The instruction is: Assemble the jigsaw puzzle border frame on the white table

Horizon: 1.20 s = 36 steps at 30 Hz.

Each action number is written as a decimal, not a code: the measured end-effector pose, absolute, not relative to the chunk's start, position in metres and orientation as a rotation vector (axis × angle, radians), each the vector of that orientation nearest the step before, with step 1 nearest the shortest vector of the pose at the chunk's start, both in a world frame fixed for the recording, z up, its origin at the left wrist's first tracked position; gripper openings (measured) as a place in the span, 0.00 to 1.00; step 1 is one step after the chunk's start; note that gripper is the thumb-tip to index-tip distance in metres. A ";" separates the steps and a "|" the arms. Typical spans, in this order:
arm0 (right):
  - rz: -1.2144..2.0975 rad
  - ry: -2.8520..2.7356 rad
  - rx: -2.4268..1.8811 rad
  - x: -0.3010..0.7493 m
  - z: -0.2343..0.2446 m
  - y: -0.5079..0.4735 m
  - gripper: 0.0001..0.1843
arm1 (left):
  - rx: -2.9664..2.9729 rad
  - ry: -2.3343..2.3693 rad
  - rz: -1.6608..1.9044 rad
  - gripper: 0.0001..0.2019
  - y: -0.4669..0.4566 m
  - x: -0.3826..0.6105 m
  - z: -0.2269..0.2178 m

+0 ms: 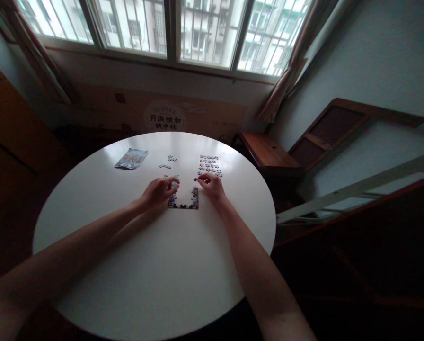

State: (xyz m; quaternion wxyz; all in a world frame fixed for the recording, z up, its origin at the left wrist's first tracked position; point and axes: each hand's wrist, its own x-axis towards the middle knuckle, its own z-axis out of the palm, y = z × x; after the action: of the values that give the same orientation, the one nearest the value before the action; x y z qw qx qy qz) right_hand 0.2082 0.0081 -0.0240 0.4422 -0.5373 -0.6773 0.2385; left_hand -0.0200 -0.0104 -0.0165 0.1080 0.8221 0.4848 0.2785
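2 forearms (249, 255) span the table (155, 279); the right hand (212, 187), nearer, pinches a piece (195, 179) left of its fingertips, just beyond the right side of the puzzle (189, 206); the left hand (158, 190) curls, thumb and forefinger parted.

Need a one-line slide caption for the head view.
Left hand and right hand at a partly assembled jigsaw on a white table, loose pieces beyond.
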 end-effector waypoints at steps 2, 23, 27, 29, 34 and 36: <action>0.608 -1.674 -1.346 0.209 -0.024 0.007 0.04 | 2.436 1.501 0.810 0.13 -0.017 -0.030 -0.019; 0.650 -1.803 -1.299 0.214 -0.027 0.006 0.07 | 2.434 1.531 0.580 0.21 -0.032 -0.041 -0.012; 0.641 -1.824 -1.313 0.214 -0.028 0.006 0.07 | 2.429 1.537 0.566 0.21 -0.032 -0.039 -0.011; 0.643 -1.830 -1.323 0.214 -0.029 0.006 0.08 | 2.427 1.544 0.564 0.21 -0.033 -0.039 -0.010; 0.638 -1.850 -1.348 0.214 -0.029 0.006 0.08 | 2.428 1.546 0.564 0.21 -0.034 -0.038 -0.008; 0.622 -1.862 -1.359 0.214 -0.029 0.006 0.08 | 2.426 1.545 0.560 0.21 -0.035 -0.037 -0.008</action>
State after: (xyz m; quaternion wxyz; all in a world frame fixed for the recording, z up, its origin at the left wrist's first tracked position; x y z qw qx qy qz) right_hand 0.2137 0.0060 -0.0285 0.3682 -0.5293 -0.7250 0.2422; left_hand -0.0374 -0.0348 -0.0076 0.1058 0.8233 0.5243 0.1900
